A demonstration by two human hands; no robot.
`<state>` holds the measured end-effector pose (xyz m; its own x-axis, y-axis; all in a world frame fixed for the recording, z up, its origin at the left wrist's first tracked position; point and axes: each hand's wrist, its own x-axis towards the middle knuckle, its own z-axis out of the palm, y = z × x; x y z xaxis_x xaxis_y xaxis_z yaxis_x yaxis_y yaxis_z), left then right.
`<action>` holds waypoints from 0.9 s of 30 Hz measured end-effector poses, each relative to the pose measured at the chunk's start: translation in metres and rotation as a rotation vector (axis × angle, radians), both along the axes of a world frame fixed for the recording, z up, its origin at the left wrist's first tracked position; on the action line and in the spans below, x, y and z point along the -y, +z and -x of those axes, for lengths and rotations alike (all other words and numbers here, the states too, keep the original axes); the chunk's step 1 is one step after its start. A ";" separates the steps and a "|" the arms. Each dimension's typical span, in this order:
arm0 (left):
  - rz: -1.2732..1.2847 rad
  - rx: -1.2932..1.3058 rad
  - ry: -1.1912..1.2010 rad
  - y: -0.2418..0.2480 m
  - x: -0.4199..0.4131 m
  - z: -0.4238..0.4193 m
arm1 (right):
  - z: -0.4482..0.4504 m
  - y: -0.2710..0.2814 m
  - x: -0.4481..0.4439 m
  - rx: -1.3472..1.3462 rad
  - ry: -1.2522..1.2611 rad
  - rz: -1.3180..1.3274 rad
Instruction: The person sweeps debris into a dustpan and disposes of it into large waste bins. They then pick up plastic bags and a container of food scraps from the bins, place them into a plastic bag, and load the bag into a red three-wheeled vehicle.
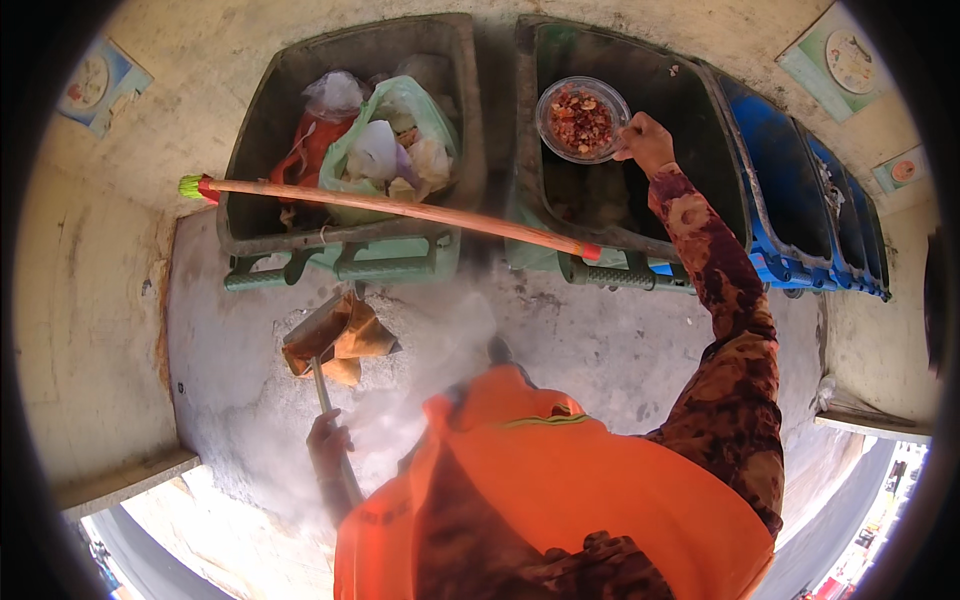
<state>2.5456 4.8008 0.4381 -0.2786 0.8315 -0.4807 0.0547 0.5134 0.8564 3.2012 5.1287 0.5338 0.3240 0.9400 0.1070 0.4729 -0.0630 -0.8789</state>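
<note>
My right hand point(646, 141) grips the rim of a clear plastic bowl point(550, 91) that holds chopped red food bits point(581, 121). The bowl is over an open dark-green wheeled bin point(712, 161). Low on the left, my left hand point(330, 441) is closed around the metal handle point(322, 386) of a long-handled dustpan point(315, 330), whose pan has brown sheet pieces on it. A broom point(420, 212) with an orange wooden stick and green bristles lies across the front rims of two bins.
The left green bin point(255, 135) holds a tied-open green plastic bag point(360, 142) of refuse and a red bag point(307, 154). Blue wheeled bins point(765, 142) stand in a row at the right. Stained walls point(90, 285) flank the concrete floor point(600, 330).
</note>
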 end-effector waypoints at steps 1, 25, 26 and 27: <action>0.002 -0.003 0.003 0.001 0.000 -0.002 | 0.001 -0.001 -0.004 -0.029 0.013 0.001; 0.067 -0.061 0.105 -0.005 0.025 -0.014 | 0.095 -0.022 -0.107 -0.646 0.166 0.206; 0.071 -0.057 0.112 -0.004 0.025 -0.014 | 0.095 -0.022 -0.105 -0.629 0.165 0.196; 0.075 -0.054 0.121 -0.003 0.026 -0.014 | 0.098 -0.020 -0.102 -0.613 0.166 0.186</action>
<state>2.5598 4.7750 0.4354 -0.4019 0.7526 -0.5216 0.0338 0.5814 0.8129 3.1035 5.2305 0.5143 0.1232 0.9677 -0.2199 -0.0932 -0.2093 -0.9734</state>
